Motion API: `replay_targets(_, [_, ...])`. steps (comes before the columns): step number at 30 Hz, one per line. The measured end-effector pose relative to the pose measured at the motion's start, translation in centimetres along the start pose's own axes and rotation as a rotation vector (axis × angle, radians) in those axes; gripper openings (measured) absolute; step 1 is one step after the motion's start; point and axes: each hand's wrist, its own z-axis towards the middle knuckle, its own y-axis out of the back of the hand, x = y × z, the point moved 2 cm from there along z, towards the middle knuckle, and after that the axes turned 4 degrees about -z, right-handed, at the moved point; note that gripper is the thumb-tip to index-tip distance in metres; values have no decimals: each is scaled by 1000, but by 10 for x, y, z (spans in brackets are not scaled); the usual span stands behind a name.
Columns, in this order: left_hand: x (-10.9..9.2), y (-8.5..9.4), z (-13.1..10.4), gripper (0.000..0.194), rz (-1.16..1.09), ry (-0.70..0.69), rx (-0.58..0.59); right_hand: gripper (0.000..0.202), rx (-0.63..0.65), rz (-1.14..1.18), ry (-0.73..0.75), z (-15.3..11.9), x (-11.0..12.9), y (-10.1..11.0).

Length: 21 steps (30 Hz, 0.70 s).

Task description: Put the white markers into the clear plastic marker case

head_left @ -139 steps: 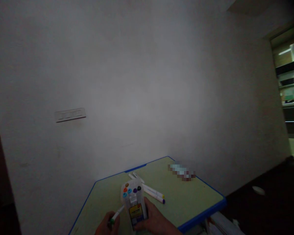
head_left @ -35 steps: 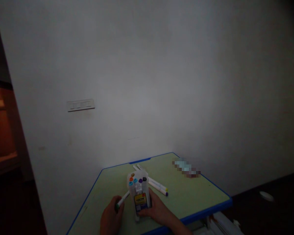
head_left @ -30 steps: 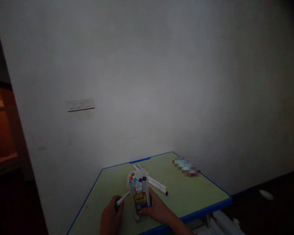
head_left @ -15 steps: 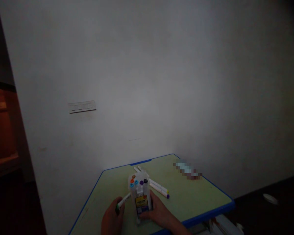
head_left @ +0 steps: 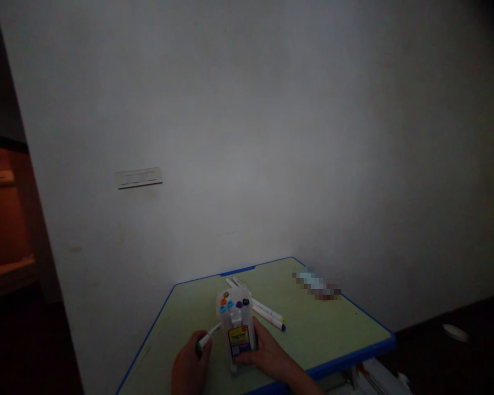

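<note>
In my left hand (head_left: 190, 363) is a white marker with a green end (head_left: 206, 341), its other end pointing up and right toward the case. My right hand (head_left: 267, 354) is wrapped around a clear plastic marker case (head_left: 235, 321) with a yellow and dark label. Several markers stand in the case, their orange, brown, blue, purple and black ends showing at the top. Behind and to the right of the case, white markers (head_left: 268, 314) lie on the table, one ending in yellow and one in purple. The case hides part of them.
The pale green table (head_left: 325, 334) has a blue edge and stands against a grey wall (head_left: 247, 137). A blurred-out item (head_left: 316, 282) lies near its right back edge. Below the front right edge are some white things (head_left: 381, 378). A white object (head_left: 455, 332) lies on the dark floor.
The view has shifted very slightly. Both hands keep hold of the same marker and case, in nearly the same places.
</note>
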Motion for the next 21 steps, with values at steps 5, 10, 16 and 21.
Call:
replay_targets(5, [-4, 2, 0, 23, -5, 9, 12, 60, -2, -8, 7, 1, -2, 1])
replay_targets(10, [-3, 2, 0, 23, 1, 26, 3, 63, -6, -7, -10, 1, -2, 1])
replay_targets(16, [-3, 2, -1, 24, 2, 35, -1, 63, -15, -19, -13, -1, 4, 0])
replay_targets(21, [-3, 2, -2, 24, -12, 33, -3, 65, -18, -6, -12, 1, -2, 1])
